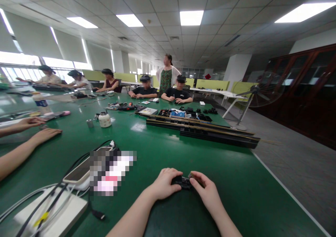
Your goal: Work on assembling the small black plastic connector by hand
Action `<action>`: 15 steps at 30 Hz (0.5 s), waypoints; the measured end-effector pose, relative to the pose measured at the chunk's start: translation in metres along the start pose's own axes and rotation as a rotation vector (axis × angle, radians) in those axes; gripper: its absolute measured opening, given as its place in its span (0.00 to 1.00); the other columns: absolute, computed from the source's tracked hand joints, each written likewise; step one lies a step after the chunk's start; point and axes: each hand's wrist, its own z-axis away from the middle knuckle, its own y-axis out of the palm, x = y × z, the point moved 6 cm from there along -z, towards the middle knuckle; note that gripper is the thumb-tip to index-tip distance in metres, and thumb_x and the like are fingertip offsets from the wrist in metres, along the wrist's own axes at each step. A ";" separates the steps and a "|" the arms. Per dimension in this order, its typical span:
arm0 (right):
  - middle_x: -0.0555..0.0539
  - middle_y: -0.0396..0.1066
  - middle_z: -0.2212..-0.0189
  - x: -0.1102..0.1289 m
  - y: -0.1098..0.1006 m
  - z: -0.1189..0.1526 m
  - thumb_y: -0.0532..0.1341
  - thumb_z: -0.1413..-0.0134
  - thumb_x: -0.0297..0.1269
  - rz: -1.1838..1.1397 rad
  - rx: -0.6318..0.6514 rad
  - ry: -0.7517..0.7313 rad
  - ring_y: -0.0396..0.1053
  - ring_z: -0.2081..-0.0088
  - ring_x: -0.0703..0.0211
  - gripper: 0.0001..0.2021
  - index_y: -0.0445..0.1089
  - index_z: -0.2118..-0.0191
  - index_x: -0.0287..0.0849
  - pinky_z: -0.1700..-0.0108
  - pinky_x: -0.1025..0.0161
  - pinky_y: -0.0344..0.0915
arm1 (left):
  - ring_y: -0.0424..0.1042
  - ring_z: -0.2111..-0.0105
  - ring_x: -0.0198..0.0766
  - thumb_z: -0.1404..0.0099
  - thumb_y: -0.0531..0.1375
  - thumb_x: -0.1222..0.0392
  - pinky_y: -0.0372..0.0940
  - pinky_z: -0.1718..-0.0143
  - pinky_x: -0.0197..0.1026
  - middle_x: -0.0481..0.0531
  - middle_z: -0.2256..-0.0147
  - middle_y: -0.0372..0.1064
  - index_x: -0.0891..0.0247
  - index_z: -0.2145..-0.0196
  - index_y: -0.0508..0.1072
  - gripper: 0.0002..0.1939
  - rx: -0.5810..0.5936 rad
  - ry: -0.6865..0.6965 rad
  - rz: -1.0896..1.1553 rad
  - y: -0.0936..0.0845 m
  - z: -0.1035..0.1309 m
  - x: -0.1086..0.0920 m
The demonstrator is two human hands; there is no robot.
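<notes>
A small black part with fine raised details [185,182] is between my two hands, low over the green table [147,142]; its kind is too small to make out. My left hand [168,182] closes on its left end, thumb in front and fingers behind. At the right end, my right hand [204,185] pinches with thumb and fingertips. A little grey piece [190,175] shows at those right fingertips, partly hidden, and I cannot tell whether it belongs to the black part.
Left of me lie a phone [85,168], a white box [56,212] and black cables [97,214]. Another person's hands [44,133] rest farther left. Long black rails [217,138] with thin rods lie ahead, a white jar [105,119] beyond. The table's edge [283,188] runs along the right.
</notes>
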 end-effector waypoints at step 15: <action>0.46 0.73 0.59 0.018 0.015 0.009 0.62 0.56 0.37 0.368 0.102 -0.169 0.67 0.54 0.51 0.09 0.74 0.65 0.47 0.48 0.53 0.60 | 0.64 0.52 0.45 0.44 0.62 0.59 0.54 0.47 0.47 0.52 0.53 0.68 0.58 0.50 0.68 0.23 -0.023 0.027 -0.018 0.002 -0.001 0.002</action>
